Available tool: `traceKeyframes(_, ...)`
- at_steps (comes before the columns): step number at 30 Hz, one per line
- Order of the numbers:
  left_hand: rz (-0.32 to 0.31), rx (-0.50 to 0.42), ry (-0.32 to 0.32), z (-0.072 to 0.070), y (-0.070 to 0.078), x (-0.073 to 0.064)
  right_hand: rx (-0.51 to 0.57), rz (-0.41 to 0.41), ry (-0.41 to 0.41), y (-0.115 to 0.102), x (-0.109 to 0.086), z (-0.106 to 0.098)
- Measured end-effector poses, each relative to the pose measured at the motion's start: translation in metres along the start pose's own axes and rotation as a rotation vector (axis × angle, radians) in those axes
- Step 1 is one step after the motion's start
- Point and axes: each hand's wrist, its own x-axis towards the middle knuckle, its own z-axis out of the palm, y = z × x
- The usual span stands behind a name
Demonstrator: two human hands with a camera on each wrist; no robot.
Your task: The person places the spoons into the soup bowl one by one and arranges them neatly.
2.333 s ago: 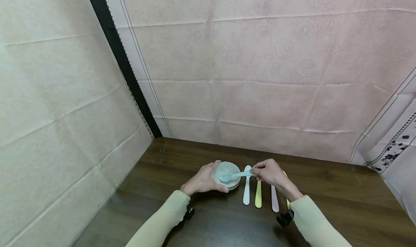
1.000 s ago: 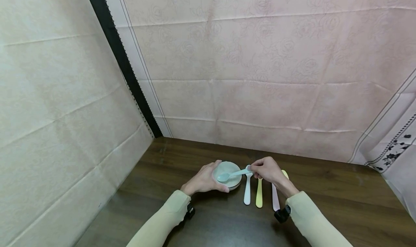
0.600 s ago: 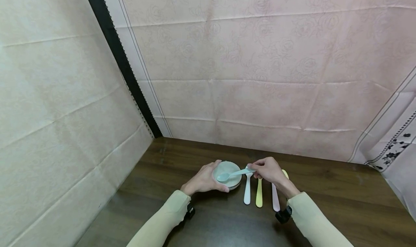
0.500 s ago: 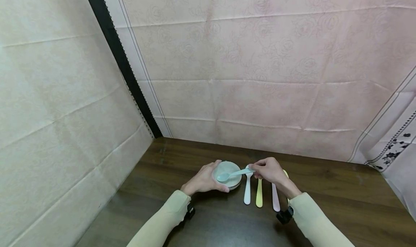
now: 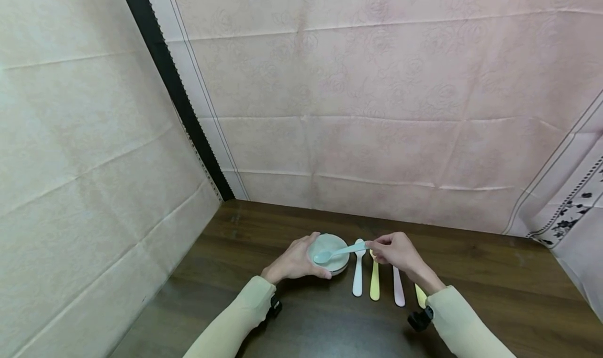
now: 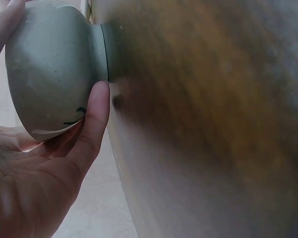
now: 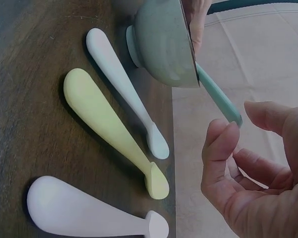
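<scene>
A pale green bowl [image 5: 345,264] [image 7: 161,42] stands on the wooden table. My left hand [image 5: 297,259] holds it, thumb low near its foot and fingers round the far side, as the left wrist view shows. A mint-coloured spoon [image 5: 348,250] leans in the bowl, its handle sticking out over the rim to the right. In the right wrist view my right hand [image 7: 260,191] is at the handle's end; the index fingertip is right by it, while the thumb stands apart with a gap.
Right of the bowl lie a pale blue spoon [image 5: 357,277], a yellow spoon [image 5: 375,282] and a lavender spoon [image 5: 398,289]. Another yellow spoon [image 5: 420,297] shows partly beneath my right wrist. Patterned cloth [image 5: 377,154] hangs behind the table [image 5: 311,321].
My right hand has let go of the mint spoon and shifted slightly right and down, its thumb now apart from the handle. The spoon stays in the bowl; the left hand has not moved.
</scene>
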Motion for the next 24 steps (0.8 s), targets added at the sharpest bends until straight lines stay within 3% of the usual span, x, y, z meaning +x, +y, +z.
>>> traceKeyframes(24, 0.013, -0.015, 0.001, -0.001, 0.002, 0.001, -0.024, 0.003, 0.018, 0.010, -0.026, -0.019)
